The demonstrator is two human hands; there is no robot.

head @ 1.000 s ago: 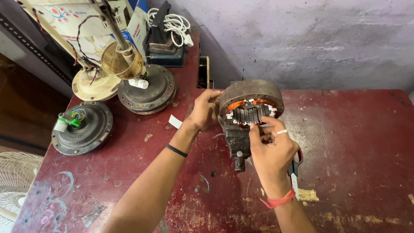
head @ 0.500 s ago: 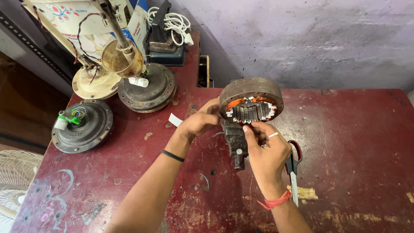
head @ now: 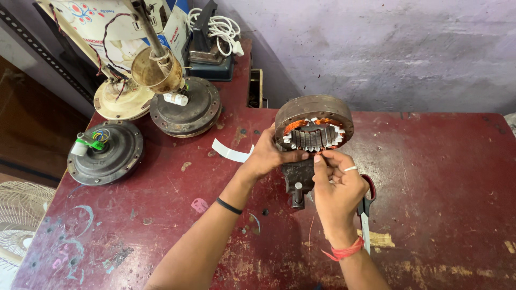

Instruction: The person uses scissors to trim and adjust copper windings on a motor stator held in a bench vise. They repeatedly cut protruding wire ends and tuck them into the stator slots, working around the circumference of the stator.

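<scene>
A round fan motor stator (head: 314,119) with copper windings and white slot liners stands on edge in a small dark bench vise (head: 297,182). My left hand (head: 269,156) grips its lower left rim, thumb reaching under the core. My right hand (head: 336,185), with a ring and a red wrist thread, pinches something thin at the stator's bottom edge; what it pinches is too small to tell. A white paper strip (head: 231,152) lies just left of my left hand.
Red-handled scissors (head: 365,212) lie under my right wrist on the worn red table (head: 441,204). Two grey fan motor housings (head: 105,156) (head: 185,110) and a cream fan base (head: 121,102) stand at the left. A black charger with white cable (head: 212,37) sits at the back. A fan guard (head: 19,215) is off the left edge.
The stator has tilted up a little, showing more of its windings. My left hand slid down to its lower left rim, and my right hand's fingers moved to the bottom edge.
</scene>
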